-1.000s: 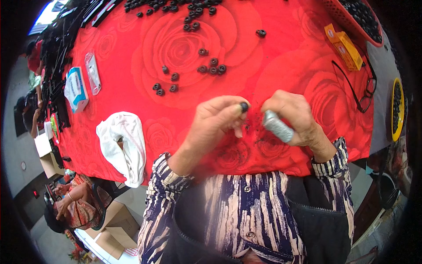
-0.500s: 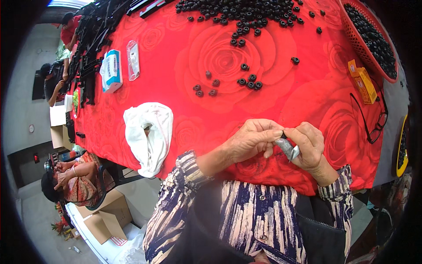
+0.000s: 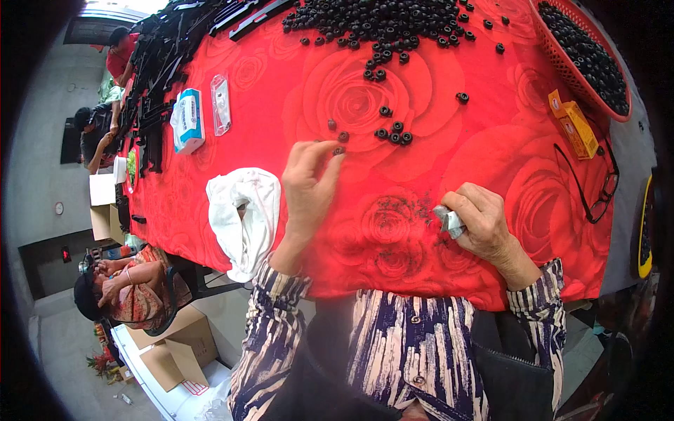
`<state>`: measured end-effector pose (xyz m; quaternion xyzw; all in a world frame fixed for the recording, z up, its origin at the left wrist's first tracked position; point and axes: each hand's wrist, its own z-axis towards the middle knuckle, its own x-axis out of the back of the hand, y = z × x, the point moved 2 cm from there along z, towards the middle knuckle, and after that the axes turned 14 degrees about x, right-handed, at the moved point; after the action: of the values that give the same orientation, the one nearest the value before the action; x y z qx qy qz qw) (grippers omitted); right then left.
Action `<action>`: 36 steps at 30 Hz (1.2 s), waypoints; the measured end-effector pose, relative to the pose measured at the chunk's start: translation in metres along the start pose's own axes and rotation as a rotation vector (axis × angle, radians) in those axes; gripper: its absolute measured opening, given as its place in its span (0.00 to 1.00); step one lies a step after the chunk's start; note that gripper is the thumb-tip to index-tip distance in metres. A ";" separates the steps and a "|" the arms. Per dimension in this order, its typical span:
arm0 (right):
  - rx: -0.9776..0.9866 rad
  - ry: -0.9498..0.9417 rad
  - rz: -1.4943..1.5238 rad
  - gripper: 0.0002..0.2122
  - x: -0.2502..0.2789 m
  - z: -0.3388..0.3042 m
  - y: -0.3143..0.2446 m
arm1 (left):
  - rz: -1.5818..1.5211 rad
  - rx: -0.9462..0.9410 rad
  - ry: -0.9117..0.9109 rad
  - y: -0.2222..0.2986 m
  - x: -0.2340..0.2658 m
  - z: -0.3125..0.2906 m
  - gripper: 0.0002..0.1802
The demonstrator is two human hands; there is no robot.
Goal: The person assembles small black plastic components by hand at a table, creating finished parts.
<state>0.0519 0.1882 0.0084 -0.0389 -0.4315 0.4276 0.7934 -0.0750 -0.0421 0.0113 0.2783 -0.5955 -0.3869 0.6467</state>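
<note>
My left hand [image 3: 309, 186] is over the middle of the red tablecloth, thumb and forefinger apart. A small black ring-shaped part [image 3: 339, 150] shows between the fingertips; whether they touch it I cannot tell. Just beyond are another small black part [image 3: 343, 136] and a duller one [image 3: 332, 124]. My right hand [image 3: 481, 221] is closed round a small grey wrapped piece [image 3: 451, 223] with a pale, shiny end; its exact kind is unclear. Dark crumbs [image 3: 404, 210] are scattered on the cloth to its left. A cluster of black rings [image 3: 397, 133] lies farther off, between the hands.
A large heap of black rings [image 3: 386, 21] covers the far side. At far right stands a red basket [image 3: 542, 31] of them, near a yellow box [image 3: 577, 130] and glasses [image 3: 597, 203]. Left are a white cloth [image 3: 242, 217], tissue pack [image 3: 187, 123] and long black parts [image 3: 151, 84]. Other people sit leftward.
My left hand has left the right one and moved left and away from me, to the small black parts. The right hand stays near its place, still holding the grey piece.
</note>
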 end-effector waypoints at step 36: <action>0.064 0.156 0.215 0.16 0.006 0.001 -0.009 | -0.980 0.862 -1.176 0.031 -0.057 -0.060 0.12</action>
<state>0.0584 0.1864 0.0167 -0.0929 -0.3482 0.5194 0.7748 -0.0099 0.0160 -0.0035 0.4783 -0.7399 -0.4433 -0.1651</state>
